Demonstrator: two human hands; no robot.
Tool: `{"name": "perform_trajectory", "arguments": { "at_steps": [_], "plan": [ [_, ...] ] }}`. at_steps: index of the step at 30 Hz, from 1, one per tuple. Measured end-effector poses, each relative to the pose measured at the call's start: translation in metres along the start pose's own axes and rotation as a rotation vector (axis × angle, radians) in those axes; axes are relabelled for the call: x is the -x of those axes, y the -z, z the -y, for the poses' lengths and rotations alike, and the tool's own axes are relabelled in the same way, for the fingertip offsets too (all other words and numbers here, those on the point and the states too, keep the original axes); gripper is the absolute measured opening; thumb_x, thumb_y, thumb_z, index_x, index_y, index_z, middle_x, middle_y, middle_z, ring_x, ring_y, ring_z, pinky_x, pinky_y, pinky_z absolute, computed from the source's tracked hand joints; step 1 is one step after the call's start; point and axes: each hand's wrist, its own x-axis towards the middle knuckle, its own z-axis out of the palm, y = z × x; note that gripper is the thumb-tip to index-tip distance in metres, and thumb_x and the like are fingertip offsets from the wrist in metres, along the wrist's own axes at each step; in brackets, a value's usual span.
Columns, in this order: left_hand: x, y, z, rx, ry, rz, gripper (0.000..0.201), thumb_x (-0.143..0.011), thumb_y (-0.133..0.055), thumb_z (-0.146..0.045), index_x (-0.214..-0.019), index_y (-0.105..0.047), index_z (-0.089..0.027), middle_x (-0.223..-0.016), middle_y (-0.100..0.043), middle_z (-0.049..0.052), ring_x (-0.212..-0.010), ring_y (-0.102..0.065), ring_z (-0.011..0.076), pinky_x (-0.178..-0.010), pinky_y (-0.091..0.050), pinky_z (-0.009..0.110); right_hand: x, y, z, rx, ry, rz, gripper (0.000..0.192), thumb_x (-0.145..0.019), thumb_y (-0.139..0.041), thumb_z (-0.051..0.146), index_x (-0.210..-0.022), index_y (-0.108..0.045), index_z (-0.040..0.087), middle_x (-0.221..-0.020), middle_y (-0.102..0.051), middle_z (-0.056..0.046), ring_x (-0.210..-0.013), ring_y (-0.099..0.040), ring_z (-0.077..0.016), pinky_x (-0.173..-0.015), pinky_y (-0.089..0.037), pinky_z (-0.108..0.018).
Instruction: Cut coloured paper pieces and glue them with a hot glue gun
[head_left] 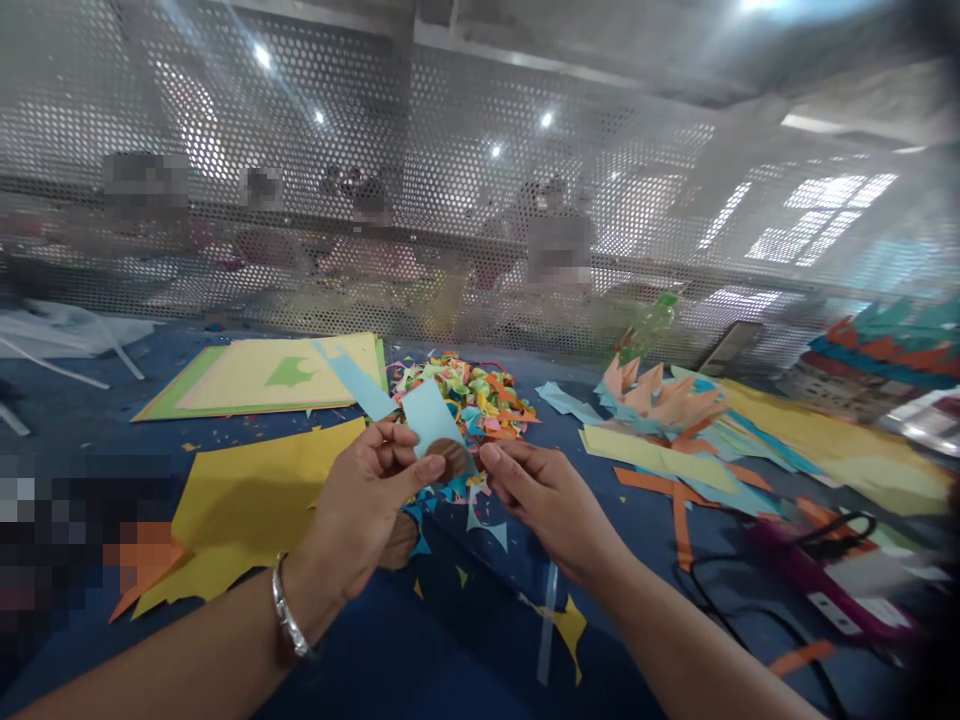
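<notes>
Above the blue table (420, 650), the left hand (367, 500) pinches a light blue paper piece (433, 415) between thumb and fingers. The right hand (544, 495) rests just beside it, fingers curled, holding nothing visible. Beyond lies a heap of coloured paper scraps (472, 390).

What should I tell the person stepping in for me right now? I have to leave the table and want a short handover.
Left hand: pinches a light blue paper piece with a brown round disc against it.
Right hand: at the paper's right edge, fingertips close to the disc; whether it grips is unclear.
Nearby: pile of coloured scraps just behind, yellow sheet to the left, folded paper shapes to the right, all on the blue table.
Done: many pieces cut.
Left: cannot tell.
</notes>
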Motion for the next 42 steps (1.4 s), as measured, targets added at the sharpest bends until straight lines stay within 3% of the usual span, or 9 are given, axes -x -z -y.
{"name": "perform_trajectory", "arguments": {
  "at_steps": [4,9,22,28,36,42],
  "plan": [
    [0.002,0.000,-0.001,-0.020,0.014,0.040,0.034,-0.066,-0.075,-0.019,-0.093,-0.053,-0.016,-0.067,-0.065,-0.003,-0.068,-0.062,0.0114,-0.072,-0.045,0.024,0.001,0.001,-0.002,-0.031,-0.044,0.097,0.041,-0.086,-0.051,0.052,-0.062,-0.046,0.019,-0.051,-0.030,0.008,-0.043,-0.022,-0.0071,-0.040,-0.016,-0.023],
    [0.003,0.000,0.001,-0.028,-0.066,0.077,0.040,-0.067,-0.075,-0.017,-0.092,-0.044,-0.022,-0.055,-0.052,-0.011,-0.061,-0.061,0.0113,-0.065,-0.045,0.024,0.003,-0.001,-0.001,-0.125,-0.096,0.152,0.042,-0.086,-0.051,0.052,-0.062,-0.041,0.019,-0.052,-0.026,0.009,-0.043,-0.017,-0.0064,-0.040,-0.012,-0.023],
    [0.006,0.000,0.000,-0.039,-0.130,0.220,0.032,-0.074,-0.069,-0.019,-0.080,-0.037,-0.022,-0.074,-0.052,-0.006,-0.064,-0.055,0.0088,-0.058,-0.043,0.022,0.005,0.000,0.004,-0.160,-0.148,0.207,0.043,-0.084,-0.052,0.056,-0.064,-0.044,0.018,-0.051,-0.021,0.010,-0.044,-0.012,-0.0063,-0.040,-0.009,-0.024],
    [0.007,-0.002,-0.001,-0.062,-0.171,0.200,0.035,-0.074,-0.069,-0.019,-0.082,-0.035,-0.023,-0.070,-0.050,-0.007,-0.055,-0.049,0.0060,-0.053,-0.041,0.019,0.006,-0.001,0.005,-0.178,-0.150,0.209,0.044,-0.084,-0.052,0.056,-0.061,-0.040,0.019,-0.050,-0.020,0.010,-0.043,-0.012,-0.0065,-0.040,-0.009,-0.024],
    [0.009,-0.003,0.005,0.019,-0.155,0.164,0.035,-0.074,-0.069,-0.017,-0.085,-0.036,-0.023,-0.080,-0.053,-0.004,-0.068,-0.058,0.0115,-0.065,-0.048,0.028,0.005,-0.003,0.003,-0.200,-0.177,0.205,0.044,-0.083,-0.051,0.057,-0.063,-0.041,0.019,-0.051,-0.022,0.010,-0.044,-0.012,-0.0063,-0.041,-0.008,-0.023],
    [0.013,-0.007,0.007,0.027,-0.146,0.112,0.036,-0.072,-0.070,-0.019,-0.079,-0.035,-0.022,-0.075,-0.052,-0.005,-0.065,-0.057,0.0101,-0.064,-0.048,0.025,0.005,-0.003,0.004,-0.220,-0.200,0.211,0.044,-0.083,-0.052,0.058,-0.065,-0.041,0.019,-0.052,-0.020,0.010,-0.044,-0.009,-0.0062,-0.041,-0.006,-0.024]
  ]
}}
